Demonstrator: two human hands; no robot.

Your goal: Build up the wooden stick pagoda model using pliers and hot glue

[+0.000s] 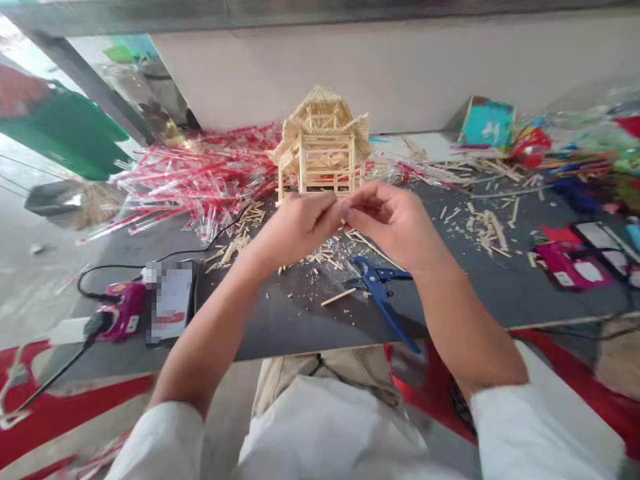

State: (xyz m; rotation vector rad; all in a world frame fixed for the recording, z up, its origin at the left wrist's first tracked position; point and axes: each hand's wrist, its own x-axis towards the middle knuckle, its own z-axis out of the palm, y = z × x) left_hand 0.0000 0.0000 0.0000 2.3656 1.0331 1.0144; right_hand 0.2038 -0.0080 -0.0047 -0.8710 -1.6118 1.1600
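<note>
My left hand (305, 227) and my right hand (390, 220) meet at the fingertips above the middle of the table, both closed in a pinch. A small pale end, like that of a short wooden stick (343, 221), shows between the fingertips, nearest my right thumb. What my left fingers hold is hidden. Just behind the hands stands a little pavilion model (325, 143) built of thin wooden sticks, with a tiered roof and open posts. Below my right hand lies a blue-handled cutter (383, 293). One loose wooden stick (339, 297) rests to its left.
Red-and-clear plastic wrappers (200, 170) are heaped back left. Stick offcuts (487, 230) and crumbs are scattered about. A phone (173, 300) and a magenta power strip (121, 308) with cables lie at left. Another magenta item (570, 265) and a turquoise box (487, 123) are at right.
</note>
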